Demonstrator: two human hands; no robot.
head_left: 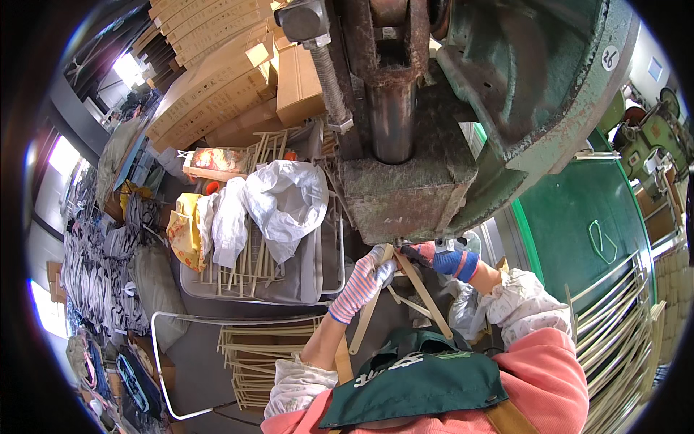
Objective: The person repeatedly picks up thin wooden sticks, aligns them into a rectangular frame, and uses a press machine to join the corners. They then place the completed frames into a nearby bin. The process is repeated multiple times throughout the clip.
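1. Cream flat pieces, a pair, joined in an inverted V beneath the press head: left cream strip (367,318) and right cream strip (425,296), upper ends meeting close under the block, lower ends spread apart above the apron.
2. Left hand (359,287), in a pink-and-blue striped glove; fingers closed about the upper part of the left cream strip.
3. Right hand (450,262), in a red-and-blue glove with dark tips; fingers bent at the upper end of the right cream strip. Whether they grip or only touch cannot be told.
4. Press head (408,192), worn green metal block, directly above both hands; steel ram (390,123) entering its top.
5. Grey tub (311,278), to the left, holding cream strips, a white sack (278,192), open-mouthed, and a yellow bag (186,233).
6. Strip pile (249,362), cream, below the tub, beside a bent white metal frame (160,362).
7. Green bench (567,217), to the right, bearing a pale green loop (594,235).
8. Cardboard cartons (210,94), stacked beyond the tub.
9. Apron (419,387), dark green, over a coral top (546,376).
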